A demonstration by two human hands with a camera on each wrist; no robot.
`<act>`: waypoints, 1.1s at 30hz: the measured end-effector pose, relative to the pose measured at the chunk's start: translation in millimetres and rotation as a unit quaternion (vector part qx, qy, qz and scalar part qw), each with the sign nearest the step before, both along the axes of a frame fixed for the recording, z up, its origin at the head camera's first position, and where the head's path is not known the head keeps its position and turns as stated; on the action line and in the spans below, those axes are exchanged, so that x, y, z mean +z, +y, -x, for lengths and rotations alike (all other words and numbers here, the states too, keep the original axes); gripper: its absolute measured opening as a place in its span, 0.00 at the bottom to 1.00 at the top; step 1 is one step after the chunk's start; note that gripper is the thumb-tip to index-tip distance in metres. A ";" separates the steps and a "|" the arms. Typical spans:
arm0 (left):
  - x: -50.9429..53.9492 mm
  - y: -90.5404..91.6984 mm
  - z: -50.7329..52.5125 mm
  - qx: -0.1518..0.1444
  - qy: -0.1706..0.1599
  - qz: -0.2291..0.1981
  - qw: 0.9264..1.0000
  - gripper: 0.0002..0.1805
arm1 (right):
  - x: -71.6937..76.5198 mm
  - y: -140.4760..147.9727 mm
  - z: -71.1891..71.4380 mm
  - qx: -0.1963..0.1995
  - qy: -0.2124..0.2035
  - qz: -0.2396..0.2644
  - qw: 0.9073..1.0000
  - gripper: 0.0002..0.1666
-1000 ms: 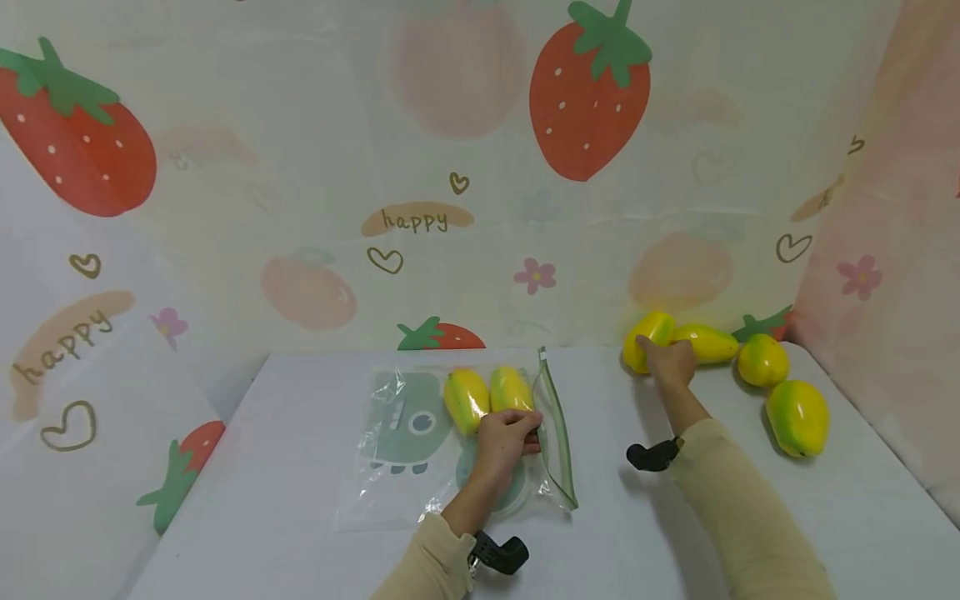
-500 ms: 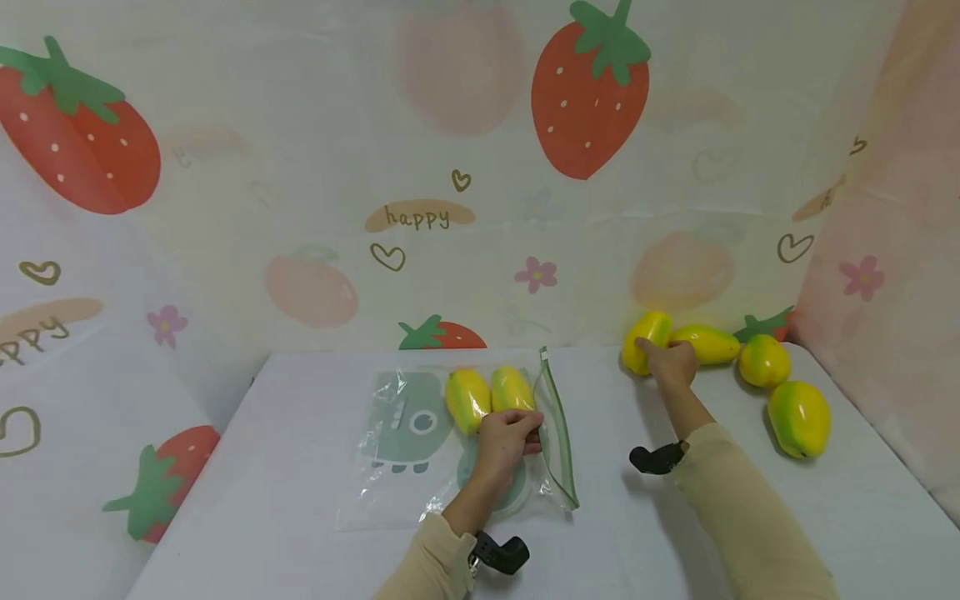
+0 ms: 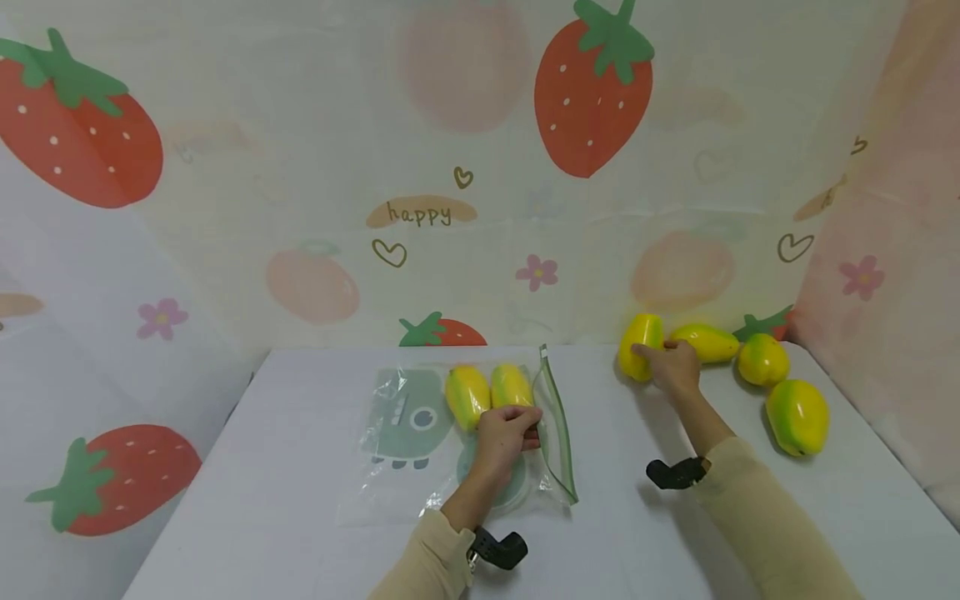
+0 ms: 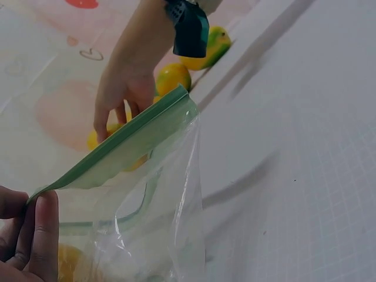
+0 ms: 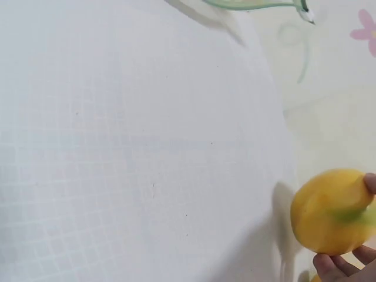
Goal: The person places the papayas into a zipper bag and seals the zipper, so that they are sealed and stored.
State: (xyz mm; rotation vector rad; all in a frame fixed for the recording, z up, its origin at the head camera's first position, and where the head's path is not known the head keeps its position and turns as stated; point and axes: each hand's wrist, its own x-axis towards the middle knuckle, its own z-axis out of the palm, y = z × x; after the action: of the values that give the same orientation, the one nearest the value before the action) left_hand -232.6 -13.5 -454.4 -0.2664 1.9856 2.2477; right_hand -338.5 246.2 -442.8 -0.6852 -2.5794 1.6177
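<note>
A clear zip bag with a green-edged mouth lies flat, two yellow-green fruits inside it. My left hand pinches the bag's edge near the mouth; in the left wrist view its fingers hold the green strip. At the back right, my right hand grips a yellow fruit, thumb and fingers on its sides. The right wrist view shows that fruit between the fingertips.
To the right of my right hand lie a long yellow fruit, a rounder one and a larger yellow-green one. A patterned cloth wall stands along the table's back edge.
The fruit in my right hand has shifted slightly left and tilted more upright, and the right forearm has moved a little right. My left hand keeps its hold on the bag.
</note>
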 end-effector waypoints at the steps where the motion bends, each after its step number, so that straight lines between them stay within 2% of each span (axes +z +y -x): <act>1: 0.5 0.0 0.0 0.001 0.000 -0.001 1.000 0.14 | 0.9 0.1 -1.7 0.003 0.003 0.002 1.000 0.46; 3: -5.2 0.1 2.9 0.004 -0.002 0.001 1.000 0.13 | 3.1 -0.1 -5.2 0.011 0.006 0.004 1.000 0.46; 9: -4.3 -0.8 2.8 0.000 -0.009 0.000 1.000 0.14 | 7.3 2.0 -14.2 0.043 0.009 -0.012 0.999 0.46; 12: 3.2 -1.5 -0.2 -0.006 -0.006 -0.004 1.000 0.15 | 9.0 4.1 -17.5 0.054 0.007 -0.020 0.998 0.47; 17: 22.8 -2.9 -11.1 -0.011 -0.003 0.000 1.000 0.16 | 10.4 8.6 -21.4 0.066 0.008 -0.025 0.997 0.48; 19: 27.6 -3.0 -14.6 -0.010 -0.002 0.000 1.000 0.16 | 10.7 10.0 -22.4 0.070 0.008 -0.025 0.997 0.49; 33: 30.2 -1.6 -16.8 0.002 0.000 0.000 1.000 0.15 | 16.1 13.6 -30.9 0.108 0.006 -0.040 0.993 0.50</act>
State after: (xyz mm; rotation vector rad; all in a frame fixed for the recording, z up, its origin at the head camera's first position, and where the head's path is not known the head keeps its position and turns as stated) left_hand -215.8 -15.0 -424.2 -0.2705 1.9869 2.2512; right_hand -307.6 259.7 -426.8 -0.4014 -2.7766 1.5524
